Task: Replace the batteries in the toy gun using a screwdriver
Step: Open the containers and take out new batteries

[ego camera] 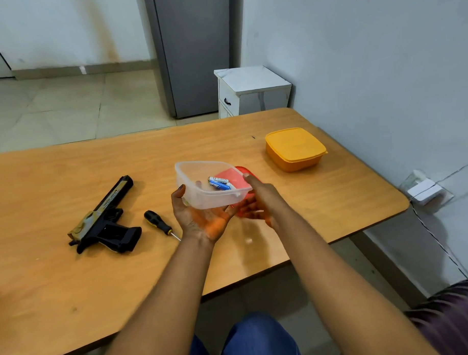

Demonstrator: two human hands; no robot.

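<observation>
black toy gun (104, 224) flat, screwdriver (160, 224) beside

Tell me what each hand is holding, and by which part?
Left hand cups the clear container under its near-left corner. Right hand grips the red lid by its near edge.

One toy gun (104, 219), one screwdriver (160, 224), two tubs (209, 196) (295, 148).

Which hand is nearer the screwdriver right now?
Left. The left hand cups the clear container just right of the screwdriver; the right hand is farther right, beyond the container.
</observation>
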